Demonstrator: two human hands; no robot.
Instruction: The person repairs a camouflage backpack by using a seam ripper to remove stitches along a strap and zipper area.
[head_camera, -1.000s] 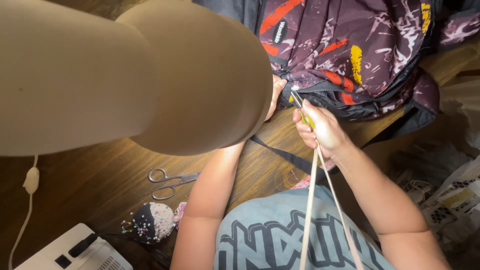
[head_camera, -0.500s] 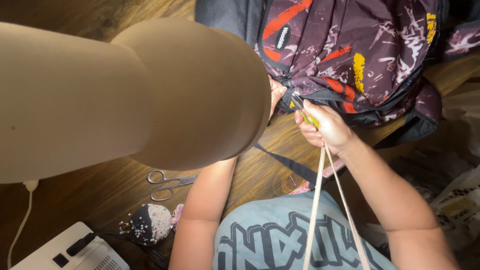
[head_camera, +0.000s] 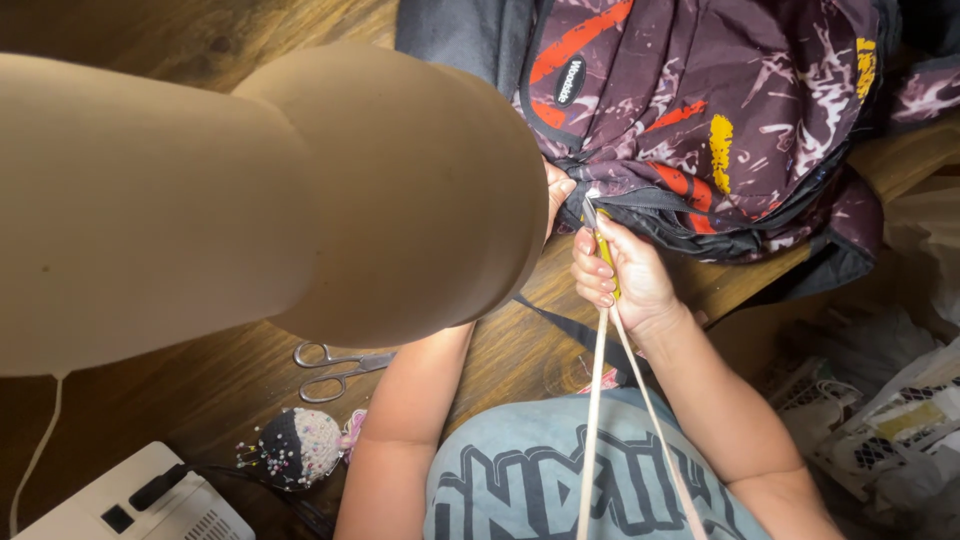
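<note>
Maroon backpack (head_camera: 720, 110), white oval label (head_camera: 570, 82), right hand (head_camera: 625, 275)

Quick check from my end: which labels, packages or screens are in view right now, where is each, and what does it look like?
Label patch: on the patterned backpack near its top left, small dark oval with pale lettering.
Plastic bag: lower right beside the person's right arm, whitish, crumpled, with a yellow-and-dark printed patch.
Shirt print: bottom centre, large dark outlined lettering on grey-blue fabric.
No screens visible.
</note>
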